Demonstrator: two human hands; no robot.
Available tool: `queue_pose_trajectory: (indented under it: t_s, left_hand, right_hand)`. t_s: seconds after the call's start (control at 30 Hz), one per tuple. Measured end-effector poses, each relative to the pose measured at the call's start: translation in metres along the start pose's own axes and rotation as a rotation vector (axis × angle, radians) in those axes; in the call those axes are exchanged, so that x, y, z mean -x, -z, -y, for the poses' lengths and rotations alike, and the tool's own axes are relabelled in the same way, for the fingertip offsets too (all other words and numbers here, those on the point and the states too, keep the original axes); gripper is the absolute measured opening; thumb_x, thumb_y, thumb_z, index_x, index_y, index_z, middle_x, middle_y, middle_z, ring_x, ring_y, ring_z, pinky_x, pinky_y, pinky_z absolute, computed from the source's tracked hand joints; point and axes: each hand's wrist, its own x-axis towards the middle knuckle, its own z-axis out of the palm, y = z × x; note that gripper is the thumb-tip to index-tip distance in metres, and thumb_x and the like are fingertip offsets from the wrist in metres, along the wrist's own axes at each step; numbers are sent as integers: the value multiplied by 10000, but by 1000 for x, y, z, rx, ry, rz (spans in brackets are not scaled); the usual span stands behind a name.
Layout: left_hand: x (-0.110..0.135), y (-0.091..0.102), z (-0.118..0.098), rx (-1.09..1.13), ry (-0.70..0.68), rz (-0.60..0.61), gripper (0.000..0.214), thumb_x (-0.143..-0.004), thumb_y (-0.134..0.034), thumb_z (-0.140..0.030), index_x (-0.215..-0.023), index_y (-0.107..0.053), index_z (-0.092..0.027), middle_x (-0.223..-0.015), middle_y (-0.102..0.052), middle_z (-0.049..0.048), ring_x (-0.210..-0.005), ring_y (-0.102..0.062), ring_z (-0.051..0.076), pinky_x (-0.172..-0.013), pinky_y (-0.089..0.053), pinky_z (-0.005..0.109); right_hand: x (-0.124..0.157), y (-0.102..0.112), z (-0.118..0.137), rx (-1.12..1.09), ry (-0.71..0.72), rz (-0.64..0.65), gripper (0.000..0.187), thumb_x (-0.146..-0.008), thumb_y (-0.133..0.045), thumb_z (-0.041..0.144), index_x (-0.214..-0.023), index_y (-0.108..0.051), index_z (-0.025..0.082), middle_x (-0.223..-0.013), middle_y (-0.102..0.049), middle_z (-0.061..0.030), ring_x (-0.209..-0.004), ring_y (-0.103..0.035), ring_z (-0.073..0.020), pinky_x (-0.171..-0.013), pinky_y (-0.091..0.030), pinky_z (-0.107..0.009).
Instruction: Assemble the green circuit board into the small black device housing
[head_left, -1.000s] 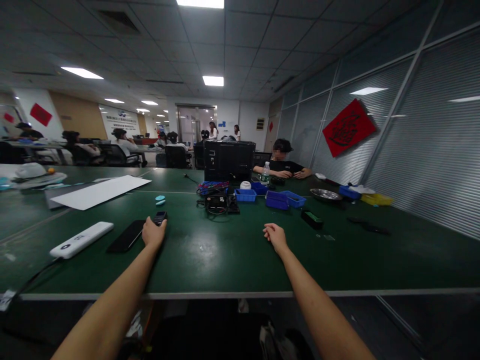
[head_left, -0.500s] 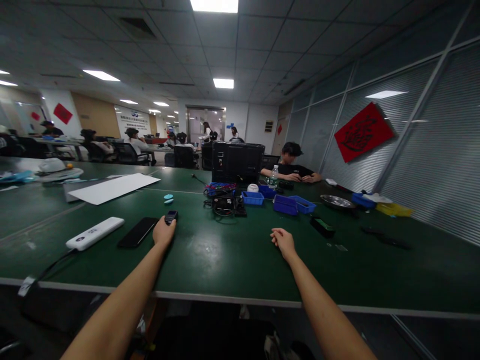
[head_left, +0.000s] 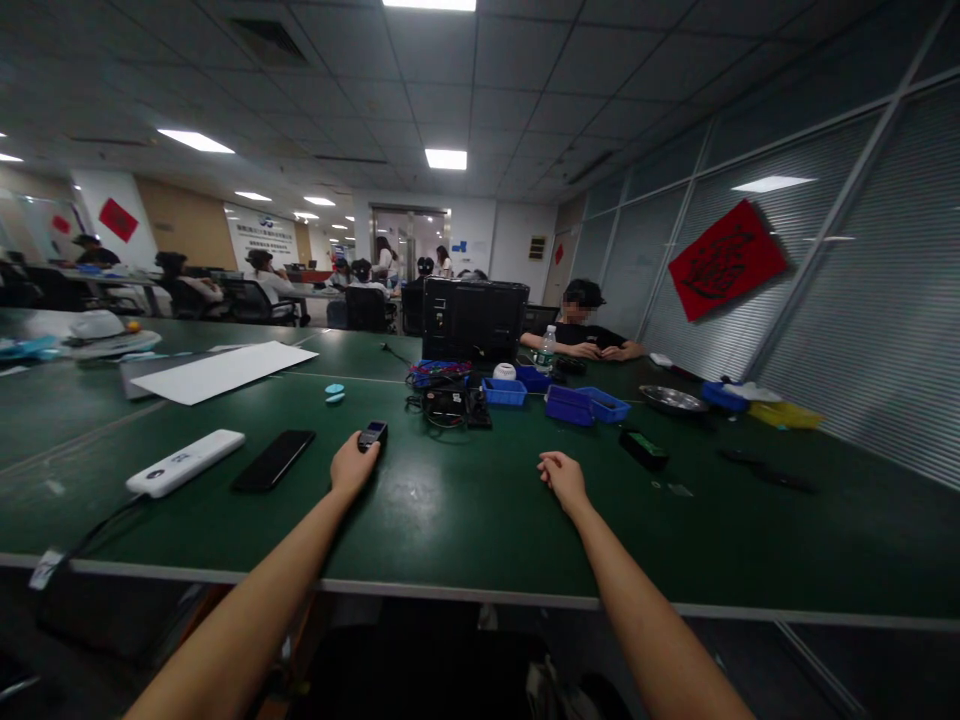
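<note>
You are sitting at a large green table (head_left: 465, 520) that is carrying a black monitor (head_left: 474, 320), a white sheet (head_left: 225, 371), blue bins (head_left: 577, 405), a white remote (head_left: 185, 462) and a black phone (head_left: 274, 459), with a seated person (head_left: 581, 330) resting both hands on the far edge. Your left hand (head_left: 352, 466) is lying on the tabletop just right of the phone, fingers curling around a small black device (head_left: 372, 435) whose front end is showing past your fingertips. Your right hand (head_left: 564, 478) is resting well apart on bare tabletop, fingers curling loosely together and gripping nothing.
</note>
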Motion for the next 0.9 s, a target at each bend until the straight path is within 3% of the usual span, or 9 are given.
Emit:
queue_pose_trajectory:
  t_s: [0.27, 0.57, 0.77, 0.9]
  left_hand:
    - [26, -26, -36, 27, -107, 78, 515, -767, -461, -451, -1206, -474, -180, -1152, -580, 108, -1037, -541, 236, -832, -401, 292]
    - [65, -69, -85, 111, -277, 168, 537, -778, -468, -416, -1241, -421, -148, -1159, -568, 120, -1044, -532, 202, -849, -376, 269]
    - [92, -93, -117, 166, -309, 227, 641, -771, -489, -409, -1315, -318, -115, -1221, -516, 155, -1094, -501, 216, -866, -357, 268]
    - [104, -106, -133, 139, -295, 287, 787, -751, -509, -423, -1370, -161, -84, -1213, -514, 182, -1063, -523, 226, -827, -370, 267]
  right_hand:
    - [1, -1, 7, 170, 56, -9, 181, -693, -454, 200, -783, -599, 143, -643, -623, -21, -461, -544, -95, -474, -405, -204]
    - [0, -8, 10, 295, 31, -25, 176, -712, -434, 194, -765, -600, 175, -644, -624, -2, -465, -553, -96, -486, -404, -203]
    - [8, -16, 17, 281, 23, -27, 179, -718, -437, 206, -770, -606, 176, -650, -629, -9, -462, -547, -101, -492, -418, -211]
    - [20, -30, 25, 228, 78, -19, 219, -741, -418, 249, -829, -600, 166, -676, -629, -17, -496, -553, -117, -524, -441, -232]
